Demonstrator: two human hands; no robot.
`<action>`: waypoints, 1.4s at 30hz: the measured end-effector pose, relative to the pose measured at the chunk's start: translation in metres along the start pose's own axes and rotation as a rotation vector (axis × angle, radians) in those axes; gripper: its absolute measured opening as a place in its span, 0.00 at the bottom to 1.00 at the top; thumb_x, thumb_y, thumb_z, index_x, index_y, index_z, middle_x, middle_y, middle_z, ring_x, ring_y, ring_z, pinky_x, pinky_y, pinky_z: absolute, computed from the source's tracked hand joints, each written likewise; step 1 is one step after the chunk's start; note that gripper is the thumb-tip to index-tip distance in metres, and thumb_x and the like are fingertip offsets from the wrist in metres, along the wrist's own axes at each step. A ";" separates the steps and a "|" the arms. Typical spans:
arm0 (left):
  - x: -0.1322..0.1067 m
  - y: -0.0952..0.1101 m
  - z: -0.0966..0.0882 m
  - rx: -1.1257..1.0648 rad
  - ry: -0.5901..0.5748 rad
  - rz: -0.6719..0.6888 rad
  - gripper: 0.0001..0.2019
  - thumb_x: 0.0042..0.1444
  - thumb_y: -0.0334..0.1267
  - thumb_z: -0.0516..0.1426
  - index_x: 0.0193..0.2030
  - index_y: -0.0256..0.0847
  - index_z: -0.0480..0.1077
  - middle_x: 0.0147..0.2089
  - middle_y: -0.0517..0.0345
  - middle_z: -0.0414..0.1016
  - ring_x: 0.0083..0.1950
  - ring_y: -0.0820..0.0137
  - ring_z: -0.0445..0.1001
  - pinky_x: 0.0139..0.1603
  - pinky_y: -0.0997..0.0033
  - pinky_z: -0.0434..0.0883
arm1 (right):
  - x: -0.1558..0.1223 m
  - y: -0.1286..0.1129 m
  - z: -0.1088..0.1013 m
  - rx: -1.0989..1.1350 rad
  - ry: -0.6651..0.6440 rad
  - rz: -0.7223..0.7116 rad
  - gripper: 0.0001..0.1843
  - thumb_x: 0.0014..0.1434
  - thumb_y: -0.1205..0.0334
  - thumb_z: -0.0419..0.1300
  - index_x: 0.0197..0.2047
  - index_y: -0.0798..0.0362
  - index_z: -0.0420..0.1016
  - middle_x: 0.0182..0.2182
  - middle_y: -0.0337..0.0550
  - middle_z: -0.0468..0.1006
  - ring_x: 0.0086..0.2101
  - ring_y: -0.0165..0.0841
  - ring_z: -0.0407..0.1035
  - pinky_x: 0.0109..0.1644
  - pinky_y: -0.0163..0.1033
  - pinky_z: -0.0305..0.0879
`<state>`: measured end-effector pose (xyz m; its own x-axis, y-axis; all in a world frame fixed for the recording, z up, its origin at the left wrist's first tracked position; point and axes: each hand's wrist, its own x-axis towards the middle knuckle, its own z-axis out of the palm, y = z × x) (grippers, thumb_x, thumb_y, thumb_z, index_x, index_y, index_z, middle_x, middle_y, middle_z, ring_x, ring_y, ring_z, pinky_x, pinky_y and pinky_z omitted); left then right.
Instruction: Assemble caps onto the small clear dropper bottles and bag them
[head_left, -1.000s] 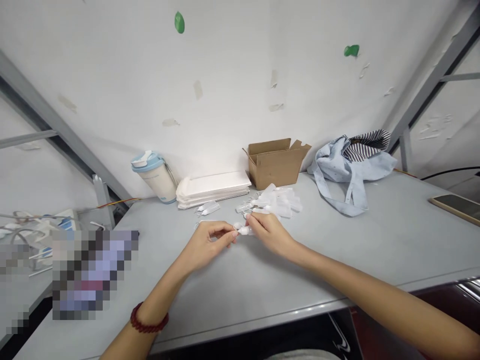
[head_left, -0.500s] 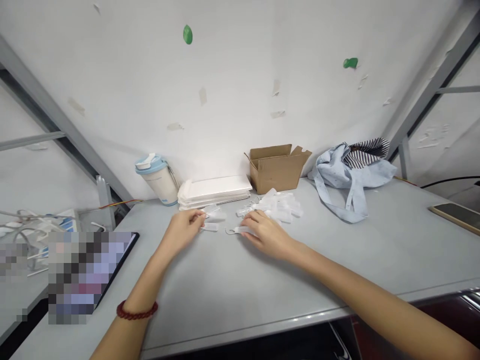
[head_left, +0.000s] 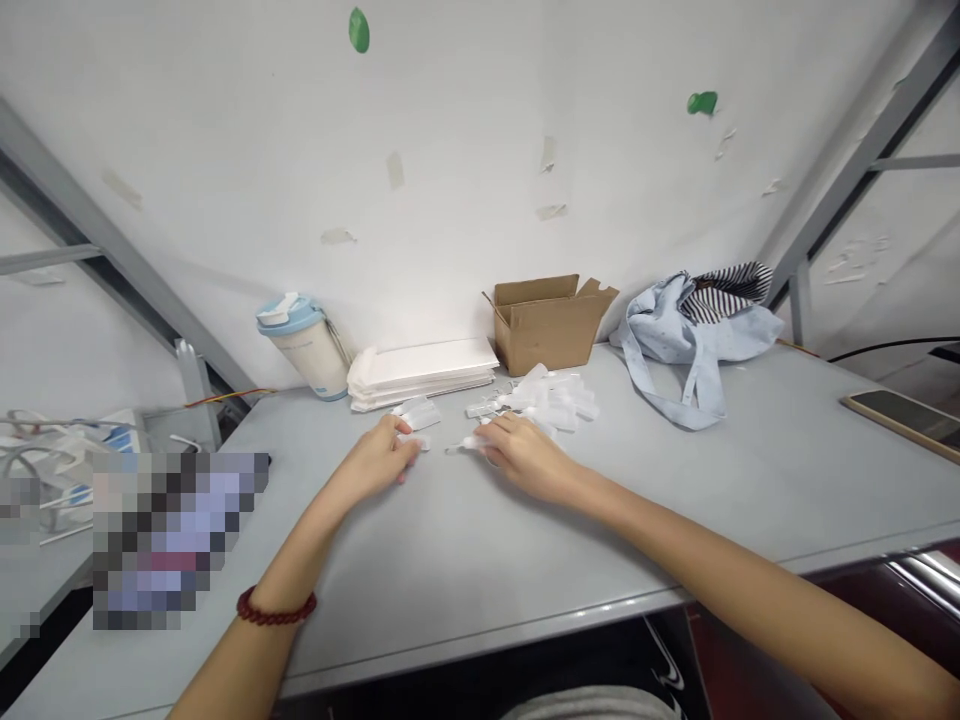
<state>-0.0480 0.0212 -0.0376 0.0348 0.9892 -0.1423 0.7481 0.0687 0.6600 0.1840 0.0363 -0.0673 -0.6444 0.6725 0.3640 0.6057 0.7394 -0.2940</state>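
My left hand (head_left: 379, 460) is closed, thumb and fingers around a small translucent plastic strip (head_left: 424, 442) whose end sticks out to the right. Just beyond it lie more translucent strips (head_left: 418, 412) on the grey table. My right hand (head_left: 529, 457) is closed on a translucent plastic strip with a thin hook (head_left: 463, 445); the hook end points left toward my left hand. Behind my right fingers is a loose pile of similar translucent strips (head_left: 559, 400), some with small hooks showing. The right fingertips are partly hidden.
At the back stand a tilted-looking cup with a blue lid (head_left: 307, 345), a stack of white envelopes (head_left: 427, 372) and an open cardboard box (head_left: 551, 325). A light blue cloth bag (head_left: 694, 350) lies right, a phone (head_left: 907, 420) farther right. A blurred-out screen device (head_left: 180, 535) lies left.
My left hand has turned and its fingers have come round the nearer strip. The strip in my right hand has shifted slightly, its hook now less visible. The camera view has tilted down a little.
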 end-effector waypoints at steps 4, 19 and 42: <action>0.002 0.004 0.006 -0.245 0.015 0.020 0.12 0.50 0.43 0.56 0.35 0.41 0.57 0.30 0.61 0.71 0.27 0.69 0.73 0.24 0.73 0.65 | 0.000 0.002 -0.006 0.166 0.142 0.039 0.12 0.63 0.67 0.48 0.47 0.57 0.68 0.40 0.54 0.74 0.41 0.40 0.66 0.43 0.45 0.63; -0.008 0.024 0.009 -0.331 -0.195 0.247 0.17 0.54 0.50 0.54 0.33 0.35 0.70 0.26 0.60 0.69 0.24 0.75 0.68 0.28 0.73 0.67 | 0.001 -0.013 -0.023 0.488 0.192 0.197 0.14 0.65 0.60 0.47 0.43 0.57 0.71 0.29 0.43 0.75 0.32 0.31 0.67 0.36 0.36 0.60; -0.012 0.032 0.008 -0.408 -0.204 0.351 0.19 0.57 0.52 0.51 0.33 0.36 0.70 0.28 0.57 0.70 0.25 0.73 0.68 0.30 0.70 0.69 | 0.000 -0.020 -0.027 0.484 0.177 0.172 0.14 0.65 0.60 0.47 0.40 0.56 0.72 0.30 0.43 0.76 0.32 0.32 0.69 0.35 0.35 0.60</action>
<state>-0.0186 0.0103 -0.0207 0.3922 0.9196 0.0241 0.3540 -0.1751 0.9187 0.1849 0.0206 -0.0380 -0.4415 0.8003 0.4057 0.3843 0.5772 -0.7205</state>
